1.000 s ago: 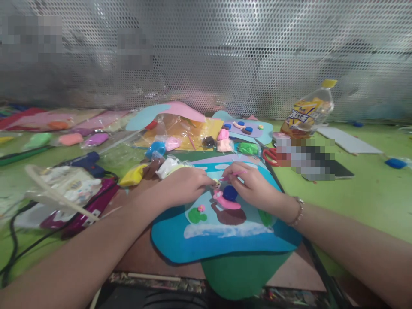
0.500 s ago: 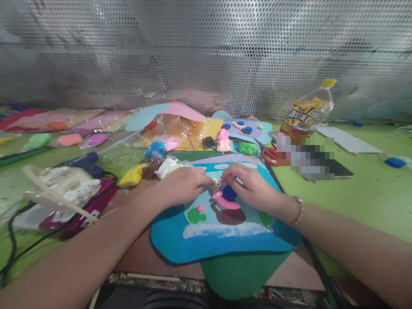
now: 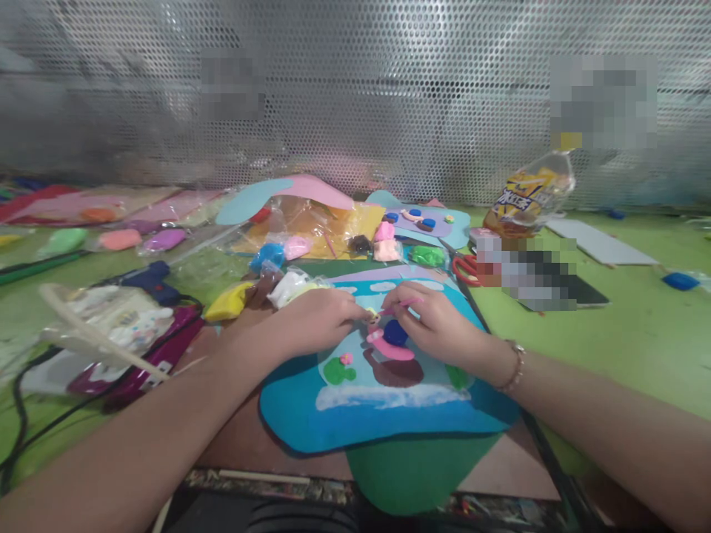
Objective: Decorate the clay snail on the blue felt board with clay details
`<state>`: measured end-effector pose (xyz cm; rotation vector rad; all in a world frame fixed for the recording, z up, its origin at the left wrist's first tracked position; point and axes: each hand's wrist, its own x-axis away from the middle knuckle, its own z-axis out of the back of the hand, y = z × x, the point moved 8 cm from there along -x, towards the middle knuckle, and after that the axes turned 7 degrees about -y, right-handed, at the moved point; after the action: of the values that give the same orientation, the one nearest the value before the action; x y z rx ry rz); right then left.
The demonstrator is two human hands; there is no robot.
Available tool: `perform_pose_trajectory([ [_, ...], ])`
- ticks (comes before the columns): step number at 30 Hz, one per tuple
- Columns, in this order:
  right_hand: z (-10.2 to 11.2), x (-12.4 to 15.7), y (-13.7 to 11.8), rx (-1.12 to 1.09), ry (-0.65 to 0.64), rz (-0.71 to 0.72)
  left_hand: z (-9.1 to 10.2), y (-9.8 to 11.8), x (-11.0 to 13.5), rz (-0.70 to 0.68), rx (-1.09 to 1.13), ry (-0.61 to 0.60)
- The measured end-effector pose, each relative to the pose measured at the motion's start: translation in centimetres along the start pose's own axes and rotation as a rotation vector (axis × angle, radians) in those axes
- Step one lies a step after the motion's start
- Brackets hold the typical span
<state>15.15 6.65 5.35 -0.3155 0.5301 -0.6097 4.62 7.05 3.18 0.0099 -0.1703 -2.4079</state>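
Observation:
A blue felt board [image 3: 383,418] with a clay picture lies in front of me: a pink and blue snail [image 3: 390,340] on a brown mound, a green lily pad [image 3: 336,370] and a white strip. My left hand [image 3: 316,318] is closed, its fingertips pinching a tiny yellowish clay bit [image 3: 372,316] at the snail's head. My right hand [image 3: 438,322] is closed on a thin pink tool [image 3: 403,303] whose tip points at that same bit. The two hands nearly touch.
Bagged clay lumps [image 3: 289,285] in several colours lie behind the board. A blue glue gun [image 3: 145,277] and a purple pouch [image 3: 138,363] sit at left. Red scissors [image 3: 466,268], a drink bottle [image 3: 527,194] and a second felt piece [image 3: 422,220] are at the right back.
Both hands stay at the snail's head; the right hand with the pink tool shifted slightly left toward the left fingertips.

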Motion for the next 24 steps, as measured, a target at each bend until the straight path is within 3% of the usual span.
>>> perform_pose_trajectory([
  [10,-0.29,0.01,-0.2,0.036,-0.032,0.03,-0.09,-0.23,0.06,0.018,0.003,-0.006],
  [14,0.12,0.03,0.12,0.04,0.025,0.016,-0.11,-0.27,0.06,0.026,0.01,-0.015],
  [19,-0.51,0.04,-0.61,0.061,-0.056,0.07,0.05,-0.29,0.08,0.03,0.038,-0.005],
  [24,0.24,0.07,-0.07,0.078,0.023,0.019,0.54,-0.21,0.08,0.044,0.046,0.028],
])
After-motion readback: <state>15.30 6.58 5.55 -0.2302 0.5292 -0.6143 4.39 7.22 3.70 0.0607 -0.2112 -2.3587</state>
